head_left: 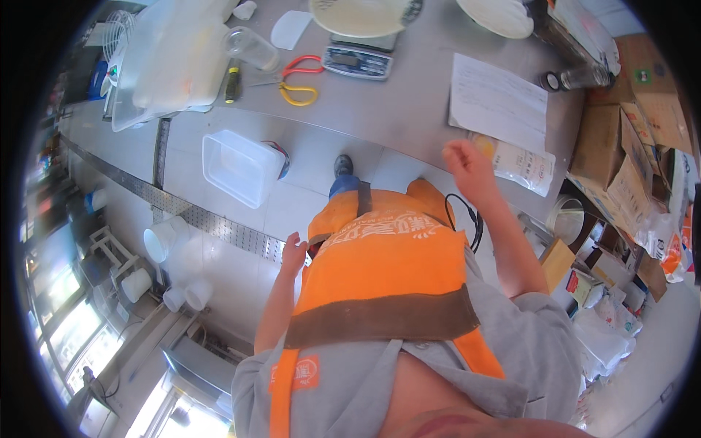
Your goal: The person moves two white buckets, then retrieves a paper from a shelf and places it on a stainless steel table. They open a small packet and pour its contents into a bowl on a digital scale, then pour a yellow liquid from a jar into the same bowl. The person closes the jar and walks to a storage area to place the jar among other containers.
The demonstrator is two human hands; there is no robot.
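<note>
My left hand (294, 253) hangs beside the orange apron (383, 257), its fingers loosely bent and apart, with nothing seen in it. My right hand (465, 159) is at the near edge of the metal table (405, 117), its fingers curled in and nothing visible between them. Just beside it a printed plastic packet (523, 169) lies partly under a sheet of paper (498, 101) with writing. Farther left on the table are a digital scale (358, 59) with a pale bowl (361, 16) on it, scissors with red and yellow handles (298, 87) and a black-and-yellow handled tool (233, 85).
A clear jar (252, 49) and a large translucent plastic tub (175, 60) stand on the left. An empty plastic bin (241, 167) is below the table edge. Cardboard boxes (602, 142) crowd the right side. White buckets (159, 241) stand at the left, near a perforated floor drain cover (219, 222).
</note>
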